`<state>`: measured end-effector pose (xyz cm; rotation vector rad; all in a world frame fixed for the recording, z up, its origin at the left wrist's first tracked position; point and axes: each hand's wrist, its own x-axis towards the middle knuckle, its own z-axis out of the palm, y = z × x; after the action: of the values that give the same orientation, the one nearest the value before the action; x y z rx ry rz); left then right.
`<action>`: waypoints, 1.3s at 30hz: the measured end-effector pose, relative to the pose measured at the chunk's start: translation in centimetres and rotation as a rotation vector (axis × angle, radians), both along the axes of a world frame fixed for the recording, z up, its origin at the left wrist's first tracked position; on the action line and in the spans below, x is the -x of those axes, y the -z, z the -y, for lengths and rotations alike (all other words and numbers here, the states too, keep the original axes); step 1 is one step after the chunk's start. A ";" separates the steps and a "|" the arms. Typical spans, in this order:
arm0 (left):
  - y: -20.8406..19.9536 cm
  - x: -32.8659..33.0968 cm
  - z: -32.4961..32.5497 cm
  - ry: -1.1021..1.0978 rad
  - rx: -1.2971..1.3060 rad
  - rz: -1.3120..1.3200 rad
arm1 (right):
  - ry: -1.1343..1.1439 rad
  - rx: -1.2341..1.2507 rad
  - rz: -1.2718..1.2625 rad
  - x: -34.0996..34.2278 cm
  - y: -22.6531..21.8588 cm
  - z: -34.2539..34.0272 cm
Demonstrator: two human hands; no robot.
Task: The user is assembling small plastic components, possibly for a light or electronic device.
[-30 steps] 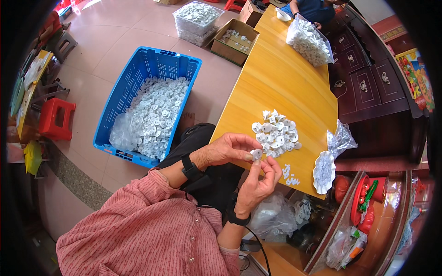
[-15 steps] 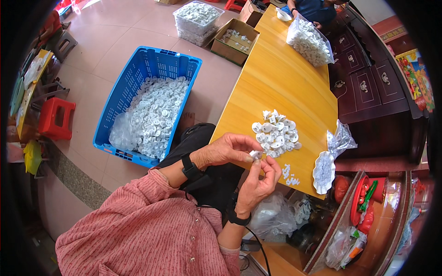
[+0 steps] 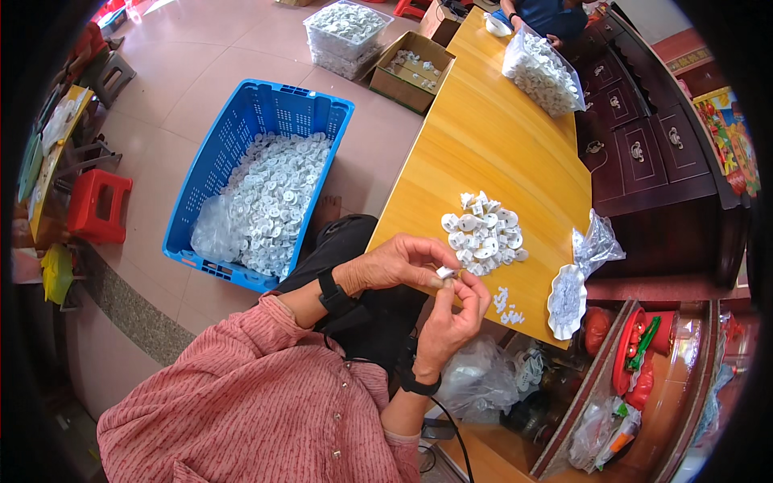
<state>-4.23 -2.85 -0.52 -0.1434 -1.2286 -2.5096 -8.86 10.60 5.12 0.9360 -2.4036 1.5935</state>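
Between the fingertips of my left hand [image 3: 400,262] is a small white plastic part [image 3: 445,272], pinched over the near corner of the wooden table. My right hand [image 3: 456,315] meets it from below, thumb and forefinger closed at the part's side; whether a smaller piece sits in them is hidden. Just beyond my fingers lies a pile of white round plastic parts [image 3: 485,233]. Several tiny white pieces [image 3: 506,304] are scattered right of my right hand. A scalloped white dish [image 3: 567,304] heaped with tiny pale pieces stands at the table's right edge.
Left of my legs stands a blue crate [image 3: 179,241] of white parts. A clear bag [image 3: 544,72] of parts rests on the far table [image 3: 451,137], near another person [image 3: 547,18]. Beyond are a cardboard box [image 3: 400,88], clear tubs [image 3: 342,52] and a red stool [image 3: 100,207].
The white part has turned between my fingers, its flat round face no longer facing up. My right fingertips have shifted slightly against it. The piles look unchanged.
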 end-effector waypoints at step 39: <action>0.3 -0.7 0.1 0.008 -0.170 0.053 | -0.032 0.148 0.220 -0.5 0.5 0.3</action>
<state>-3.51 -2.95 -0.77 -0.0400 -1.0298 -2.6256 -8.32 10.32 4.66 0.8148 -2.3738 1.9490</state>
